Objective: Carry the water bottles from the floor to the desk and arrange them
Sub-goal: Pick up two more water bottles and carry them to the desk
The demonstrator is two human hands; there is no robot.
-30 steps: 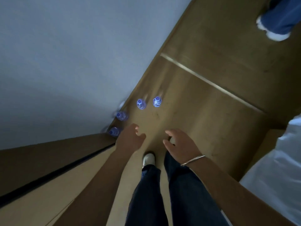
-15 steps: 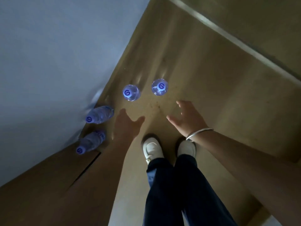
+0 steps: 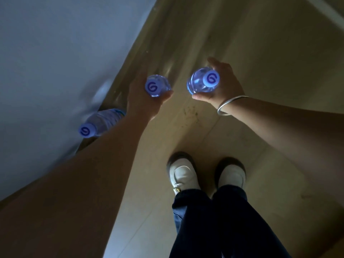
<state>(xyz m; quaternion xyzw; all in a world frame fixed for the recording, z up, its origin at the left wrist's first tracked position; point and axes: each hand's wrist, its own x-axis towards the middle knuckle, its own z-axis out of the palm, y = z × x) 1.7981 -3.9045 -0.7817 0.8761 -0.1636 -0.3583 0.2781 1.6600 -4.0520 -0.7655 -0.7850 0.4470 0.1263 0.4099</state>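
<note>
Two clear water bottles with blue caps stand on the tan floor ahead of my feet. My left hand is wrapped around the left bottle. My right hand, with a silver bangle on the wrist, is closed around the right bottle. A third bottle stands by the wall to the left, partly behind my left forearm. A fourth bottle seen earlier is hidden under that arm.
A pale wall runs along the left, meeting the floor at a diagonal edge. My two white shoes and dark trouser legs are below the hands. The desk is out of view.
I have bent lower, so the bottles look larger. Both hands went from open above the floor to closed around the two front bottles.
</note>
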